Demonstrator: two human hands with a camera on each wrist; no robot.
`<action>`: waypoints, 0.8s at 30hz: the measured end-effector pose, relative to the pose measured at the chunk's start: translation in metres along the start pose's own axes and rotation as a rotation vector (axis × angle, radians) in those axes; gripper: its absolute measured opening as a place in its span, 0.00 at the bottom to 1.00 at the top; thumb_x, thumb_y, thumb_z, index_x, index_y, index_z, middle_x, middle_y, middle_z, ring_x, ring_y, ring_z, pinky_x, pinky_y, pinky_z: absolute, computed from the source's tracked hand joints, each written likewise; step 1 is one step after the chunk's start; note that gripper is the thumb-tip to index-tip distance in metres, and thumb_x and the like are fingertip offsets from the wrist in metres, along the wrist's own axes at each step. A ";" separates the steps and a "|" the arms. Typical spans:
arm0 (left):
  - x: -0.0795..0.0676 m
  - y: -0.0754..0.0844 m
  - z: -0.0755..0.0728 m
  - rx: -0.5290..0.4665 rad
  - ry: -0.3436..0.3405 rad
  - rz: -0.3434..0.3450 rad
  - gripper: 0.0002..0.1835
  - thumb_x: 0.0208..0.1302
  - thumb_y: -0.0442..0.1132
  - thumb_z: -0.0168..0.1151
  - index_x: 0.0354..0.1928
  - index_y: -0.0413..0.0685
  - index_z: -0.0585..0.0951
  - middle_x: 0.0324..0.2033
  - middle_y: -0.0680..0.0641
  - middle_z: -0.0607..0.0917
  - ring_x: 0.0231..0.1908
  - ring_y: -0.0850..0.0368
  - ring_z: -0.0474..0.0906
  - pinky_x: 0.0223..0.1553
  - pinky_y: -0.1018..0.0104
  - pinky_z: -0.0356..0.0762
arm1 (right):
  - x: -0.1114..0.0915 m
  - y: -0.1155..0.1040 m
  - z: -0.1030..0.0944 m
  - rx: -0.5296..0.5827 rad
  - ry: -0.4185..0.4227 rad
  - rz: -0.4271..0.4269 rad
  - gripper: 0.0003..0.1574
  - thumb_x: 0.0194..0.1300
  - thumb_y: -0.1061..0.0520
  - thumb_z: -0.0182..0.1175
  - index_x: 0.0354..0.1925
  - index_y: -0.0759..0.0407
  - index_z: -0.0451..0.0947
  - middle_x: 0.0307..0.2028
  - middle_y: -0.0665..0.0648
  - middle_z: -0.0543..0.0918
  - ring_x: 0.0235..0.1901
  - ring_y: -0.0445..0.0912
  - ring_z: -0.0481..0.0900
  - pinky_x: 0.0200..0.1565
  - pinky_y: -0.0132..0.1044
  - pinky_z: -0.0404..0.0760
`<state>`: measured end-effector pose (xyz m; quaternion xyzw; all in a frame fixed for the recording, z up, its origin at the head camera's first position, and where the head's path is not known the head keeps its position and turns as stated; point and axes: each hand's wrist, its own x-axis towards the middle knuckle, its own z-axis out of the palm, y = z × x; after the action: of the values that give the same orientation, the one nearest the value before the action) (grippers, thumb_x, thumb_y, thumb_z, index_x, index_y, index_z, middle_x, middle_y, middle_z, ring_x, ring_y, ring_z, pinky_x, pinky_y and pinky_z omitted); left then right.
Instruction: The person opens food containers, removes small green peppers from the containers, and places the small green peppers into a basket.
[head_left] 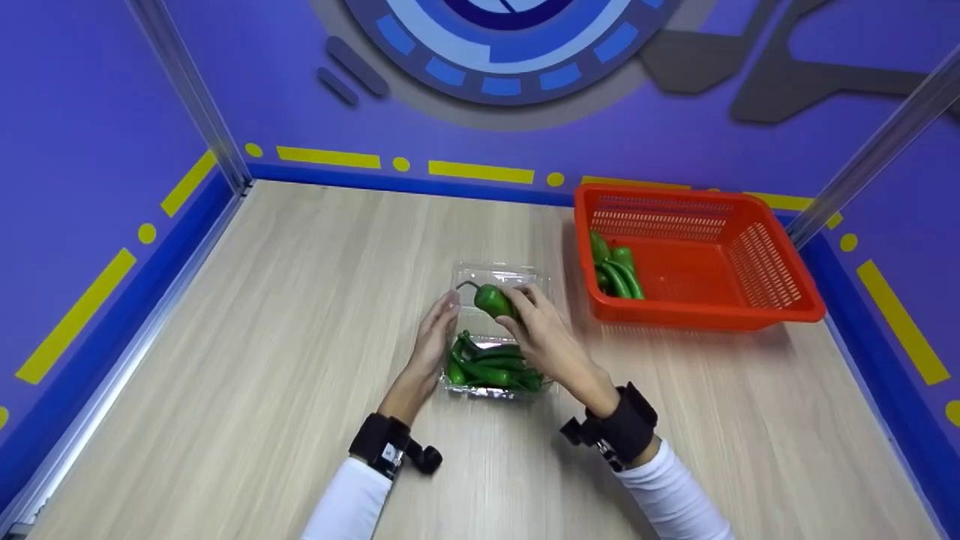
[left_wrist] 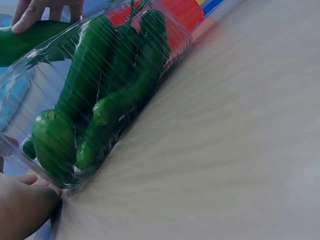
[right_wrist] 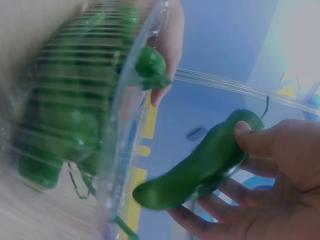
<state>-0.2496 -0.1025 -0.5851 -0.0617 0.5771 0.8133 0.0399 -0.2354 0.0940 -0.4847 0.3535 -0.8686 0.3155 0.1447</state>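
A long green pepper (head_left: pixel 492 300) with a thin curved stem is pinched between the thumb and fingers of my right hand (head_left: pixel 550 337), above a clear plastic clamshell box (head_left: pixel 495 391). In the right wrist view the held pepper (right_wrist: pixel 200 165) lies along the fingers, thumb on top. The box stands with its lid (head_left: pixel 501 274) folded back. Several green peppers (left_wrist: pixel 90 70) fill its lower half. My left hand (head_left: pixel 431 341) is at the box's left side, fingers fairly straight; whether it touches the wall I cannot tell.
A red plastic basket (head_left: pixel 709 311) with slotted walls stands at the back right. Several green peppers (head_left: pixel 621 274) lie against its left side. The wood-patterned table (head_left: pixel 300 315) is bounded by blue panels (head_left: pixel 480 135) at the back and sides.
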 end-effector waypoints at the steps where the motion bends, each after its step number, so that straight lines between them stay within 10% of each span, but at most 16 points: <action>1: 0.000 0.000 0.000 -0.003 -0.001 0.000 0.33 0.81 0.44 0.46 0.80 0.40 0.52 0.81 0.41 0.55 0.81 0.46 0.47 0.83 0.56 0.43 | 0.000 0.000 -0.002 0.002 0.002 0.001 0.26 0.72 0.59 0.61 0.64 0.69 0.73 0.49 0.65 0.79 0.41 0.54 0.78 0.41 0.49 0.82; 24: 0.000 0.000 0.002 -0.024 0.008 0.011 0.33 0.80 0.42 0.47 0.80 0.39 0.53 0.80 0.39 0.55 0.81 0.45 0.49 0.83 0.55 0.44 | 0.010 -0.007 -0.035 0.046 0.019 0.081 0.30 0.63 0.61 0.70 0.62 0.63 0.76 0.53 0.64 0.82 0.52 0.57 0.82 0.57 0.54 0.83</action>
<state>-0.2499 -0.1000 -0.5847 -0.0624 0.5680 0.8200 0.0325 -0.2361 0.1075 -0.4503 0.3185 -0.8734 0.3441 0.1320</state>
